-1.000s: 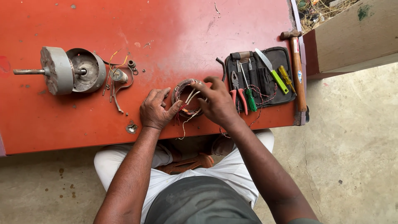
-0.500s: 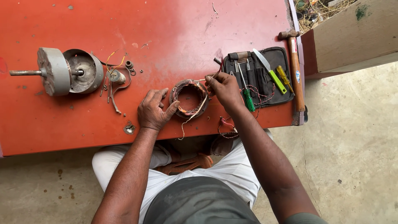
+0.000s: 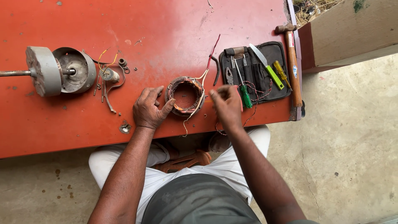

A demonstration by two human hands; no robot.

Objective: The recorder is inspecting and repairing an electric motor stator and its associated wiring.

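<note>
A round copper-wound motor coil ring lies on the red table near its front edge. My left hand steadies the ring, thumb against its left rim and fingers curled at its upper left. Just right of the ring is my right hand, its fingertips pinched together on what looks like a thin wire from the winding. A red wire and a pale one run from the ring toward the far side. More loose wire hangs off the table edge under my right hand.
A grey motor housing with shaft lies at the left, with small parts and bent wires beside it. A black tool pouch holds screwdrivers and pliers. A wooden-handled hammer lies along the right edge. Concrete floor lies below.
My right hand has drawn back from the ring's upper right to its right side, fingers pinched. The ring's wires now stretch out toward the far side. My left hand stays at the ring.
</note>
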